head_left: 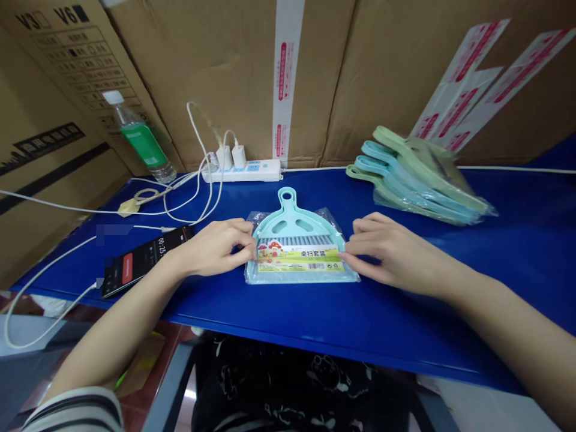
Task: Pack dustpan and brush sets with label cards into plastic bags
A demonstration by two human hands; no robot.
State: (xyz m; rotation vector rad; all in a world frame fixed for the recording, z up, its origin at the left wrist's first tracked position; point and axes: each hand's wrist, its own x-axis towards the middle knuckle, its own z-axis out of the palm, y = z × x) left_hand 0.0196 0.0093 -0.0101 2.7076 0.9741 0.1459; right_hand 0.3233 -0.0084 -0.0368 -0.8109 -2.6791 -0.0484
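Note:
A light blue mini dustpan set (294, 231) in a clear plastic bag lies flat on the blue table (315, 312), handle pointing away from me. A yellow-green paper label (300, 259) runs across its front. My left hand (216, 246) pinches the label's left end and the bag's edge with curled fingers. My right hand (391, 252) presses its fingertips on the label's right end, fingers bent and together.
A stack of bagged green and blue dustpans (414, 177) lies at the back right. A white power strip (243, 171) with chargers and cables, a plastic bottle (141, 141) and a phone (144, 259) sit on the left. Cardboard boxes (216, 72) wall the back.

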